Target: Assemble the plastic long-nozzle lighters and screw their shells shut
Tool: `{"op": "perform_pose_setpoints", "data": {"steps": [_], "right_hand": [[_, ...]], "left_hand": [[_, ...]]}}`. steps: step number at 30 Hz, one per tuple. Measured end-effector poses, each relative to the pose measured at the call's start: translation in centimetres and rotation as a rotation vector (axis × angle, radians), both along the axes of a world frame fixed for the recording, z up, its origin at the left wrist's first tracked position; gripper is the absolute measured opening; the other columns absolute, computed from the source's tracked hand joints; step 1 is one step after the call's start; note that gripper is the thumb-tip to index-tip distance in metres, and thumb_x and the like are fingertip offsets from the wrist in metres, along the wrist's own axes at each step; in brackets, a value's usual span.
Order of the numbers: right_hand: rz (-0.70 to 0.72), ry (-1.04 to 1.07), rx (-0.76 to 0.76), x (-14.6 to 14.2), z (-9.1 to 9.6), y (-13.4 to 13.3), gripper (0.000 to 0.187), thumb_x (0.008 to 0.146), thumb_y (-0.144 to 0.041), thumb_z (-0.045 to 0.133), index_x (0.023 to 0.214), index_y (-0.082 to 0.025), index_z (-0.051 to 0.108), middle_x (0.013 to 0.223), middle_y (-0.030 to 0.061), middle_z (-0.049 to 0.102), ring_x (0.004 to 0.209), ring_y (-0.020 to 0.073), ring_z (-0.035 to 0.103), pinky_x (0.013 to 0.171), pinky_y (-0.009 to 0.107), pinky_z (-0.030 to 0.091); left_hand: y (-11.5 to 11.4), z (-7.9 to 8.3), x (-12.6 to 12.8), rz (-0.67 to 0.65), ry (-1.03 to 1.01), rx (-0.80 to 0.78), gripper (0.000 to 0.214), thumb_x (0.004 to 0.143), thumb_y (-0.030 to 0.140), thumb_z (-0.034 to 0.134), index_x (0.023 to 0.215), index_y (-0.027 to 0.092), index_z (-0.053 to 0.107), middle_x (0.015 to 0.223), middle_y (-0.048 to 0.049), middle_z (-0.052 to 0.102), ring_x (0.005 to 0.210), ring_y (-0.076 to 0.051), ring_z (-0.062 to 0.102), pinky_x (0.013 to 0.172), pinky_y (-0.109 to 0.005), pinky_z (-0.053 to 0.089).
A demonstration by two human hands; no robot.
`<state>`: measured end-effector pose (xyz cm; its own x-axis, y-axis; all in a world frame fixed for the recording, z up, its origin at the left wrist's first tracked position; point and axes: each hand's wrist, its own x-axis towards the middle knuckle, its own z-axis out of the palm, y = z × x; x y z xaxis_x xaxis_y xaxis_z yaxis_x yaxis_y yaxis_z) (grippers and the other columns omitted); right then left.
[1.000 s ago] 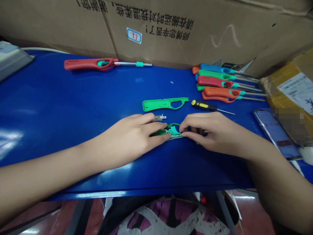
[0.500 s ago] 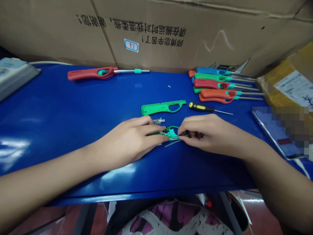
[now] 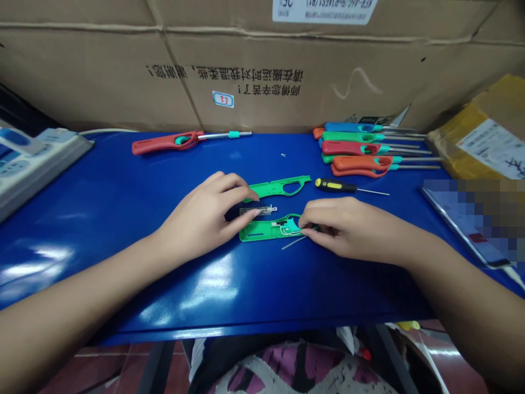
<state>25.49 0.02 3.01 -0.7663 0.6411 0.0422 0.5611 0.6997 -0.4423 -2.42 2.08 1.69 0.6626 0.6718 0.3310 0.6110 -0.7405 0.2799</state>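
An opened green lighter shell half (image 3: 262, 230) with white wires and a teal trigger lies on the blue table (image 3: 123, 230). My right hand (image 3: 344, 225) pinches its trigger end, fingers closed. My left hand (image 3: 205, 216) has thumb and forefinger closing around a small clear fuel cartridge (image 3: 258, 210) just behind the shell. The other green shell half (image 3: 283, 187) lies further back. A thin metal rod (image 3: 293, 243) rests in front of the shell.
A yellow-and-black screwdriver (image 3: 340, 186) lies right of the shell halves. Several assembled lighters (image 3: 356, 149) are stacked at the back right, one red lighter (image 3: 172, 143) at back left. Cardboard boxes (image 3: 262, 65) wall the rear; a power strip (image 3: 28, 161) sits left, a phone (image 3: 463, 219) right.
My left hand lifted off the green shell and moved back to the clear cartridge, uncovering the shell's handle end. My right hand stayed on the trigger end. The camera tilted up.
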Motion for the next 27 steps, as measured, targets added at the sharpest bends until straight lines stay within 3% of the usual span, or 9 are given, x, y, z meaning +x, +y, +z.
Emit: {"op": "perform_pose_setpoints", "data": {"steps": [9,17,22,27], "right_hand": [[0.013,0.015,0.003,-0.1,-0.1,0.0,0.016,0.1,-0.02,0.053,0.089,-0.016,0.064,0.084,0.0022,0.062,0.074,0.0122,0.055,0.068,0.025,0.04],[0.003,0.031,0.013,-0.2,-0.2,0.1,0.017,0.099,-0.019,0.053,0.085,-0.016,0.063,0.081,0.0015,0.06,0.071,0.0114,0.053,0.065,0.025,0.039],[-0.007,0.017,0.027,0.0,-0.1,0.1,0.013,0.097,-0.018,0.054,0.086,-0.017,0.061,0.081,0.0015,0.06,0.07,0.0119,0.053,0.064,0.025,0.038],[-0.072,-0.019,0.019,0.1,0.5,-0.4,0.007,0.097,-0.026,0.056,0.095,-0.019,0.057,0.087,0.002,0.061,0.075,0.0142,0.055,0.063,0.026,0.039]], "left_hand": [[0.5,-0.8,-0.1,0.028,-0.028,-0.263,0.026,0.097,0.041,0.06,0.103,0.017,0.069,0.105,-0.0064,0.058,0.094,-0.02,0.062,0.089,-0.037,0.052],[0.0,-1.2,-0.3,0.09,0.033,-0.277,0.023,0.1,0.037,0.051,0.105,0.016,0.06,0.113,-0.0091,0.055,0.094,-0.023,0.062,0.09,-0.042,0.052],[-0.2,-0.7,0.0,0.112,-0.044,-0.242,0.02,0.1,0.036,0.052,0.104,0.017,0.056,0.103,-0.0067,0.062,0.085,-0.019,0.062,0.078,-0.034,0.051],[-1.0,0.0,0.6,0.067,-0.255,-0.385,0.021,0.1,0.036,0.056,0.109,0.018,0.055,0.091,-0.0018,0.067,0.077,-0.014,0.063,0.068,-0.026,0.05]]}}
